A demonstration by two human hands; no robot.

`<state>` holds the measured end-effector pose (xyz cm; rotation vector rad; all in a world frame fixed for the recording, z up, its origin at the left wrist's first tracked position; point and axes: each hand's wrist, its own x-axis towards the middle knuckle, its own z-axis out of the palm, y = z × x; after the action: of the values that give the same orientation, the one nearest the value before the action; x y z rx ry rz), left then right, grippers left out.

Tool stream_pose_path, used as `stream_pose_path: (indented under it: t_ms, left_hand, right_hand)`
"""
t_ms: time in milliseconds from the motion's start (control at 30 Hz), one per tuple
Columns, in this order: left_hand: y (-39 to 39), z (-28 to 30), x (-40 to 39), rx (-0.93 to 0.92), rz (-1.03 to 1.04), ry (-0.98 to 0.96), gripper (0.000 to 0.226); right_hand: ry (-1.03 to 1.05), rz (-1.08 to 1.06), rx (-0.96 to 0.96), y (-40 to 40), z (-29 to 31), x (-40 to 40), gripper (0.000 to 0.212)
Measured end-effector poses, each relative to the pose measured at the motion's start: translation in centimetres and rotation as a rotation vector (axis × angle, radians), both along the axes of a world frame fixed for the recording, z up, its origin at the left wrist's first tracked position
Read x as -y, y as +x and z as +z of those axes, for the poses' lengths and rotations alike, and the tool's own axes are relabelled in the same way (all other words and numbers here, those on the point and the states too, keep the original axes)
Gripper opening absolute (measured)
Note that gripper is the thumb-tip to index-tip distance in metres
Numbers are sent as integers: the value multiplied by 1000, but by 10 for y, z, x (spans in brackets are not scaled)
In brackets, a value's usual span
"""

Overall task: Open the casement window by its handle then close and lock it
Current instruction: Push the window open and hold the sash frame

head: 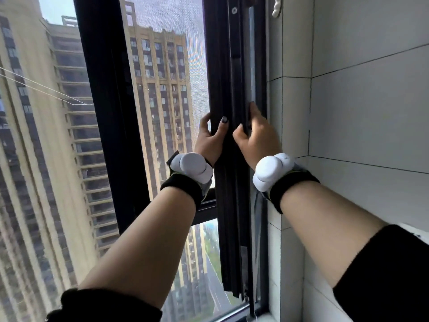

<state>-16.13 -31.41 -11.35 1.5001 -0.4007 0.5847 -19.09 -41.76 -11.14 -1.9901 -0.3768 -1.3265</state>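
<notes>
Between my two hands, the dark window frame (pixel 234 159) stands edge-on: left hand (pixel 209 139) fingers curl round its outer side, right hand (pixel 258 138) fingers clamp its inner edge. No handle shows. I judge I'm mid-swing; next I must find the handle.

Soft overcast daylight through the window, wide-angle view

Light enters from outside at the left and centre of the frame, leaving the dark window frame (pixel 229 159) nearly black with little detail, while the tiled wall (pixel 371 112) at right is evenly lit and pale. Shadows are faint. The apartment towers (pixel 160 89) bend toward the left edge, slightly smeared; a rainbow moiré shimmers on the insect screen (pixel 197 66).
</notes>
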Motion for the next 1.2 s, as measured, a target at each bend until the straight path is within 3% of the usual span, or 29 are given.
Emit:
stream_pose_path:
  t_ms: [167,467,1200]
  left_hand:
    - [-4,-2,-1,34,-50,39,45]
    - [-16,-5,0,49,-83,138,63]
    - [-27,-10,61,118,43,223,71]
  right_hand:
    - [-97,-103,-77,-7,0,2,53]
    - [-85,-252,-235,-20,-3,-3,44]
    - [-64,-140,-205,-31,-18,62,50]
